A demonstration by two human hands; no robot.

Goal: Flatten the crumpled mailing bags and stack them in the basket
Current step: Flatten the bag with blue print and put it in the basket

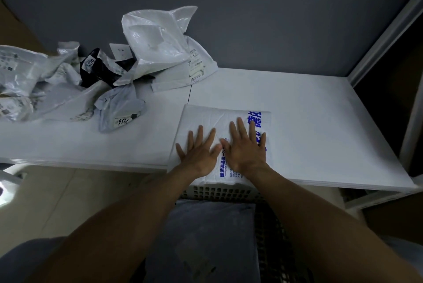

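A white mailing bag with blue print (212, 115) lies flat on the white table, its near edge hanging over the table's front. My left hand (201, 152) and my right hand (246, 145) press on it side by side, palms down, fingers straight and spread. Below the table edge the perforated rim of a white basket (219, 192) shows, with a grey bag (206, 232) lying inside it. A heap of crumpled white, grey and black bags (91, 76) covers the table's left part.
A large puffed white bag (158, 42) leans against the grey wall behind the heap. The table (309, 127) runs right to a white metal frame post (412, 122). Tiled floor lies at the lower left.
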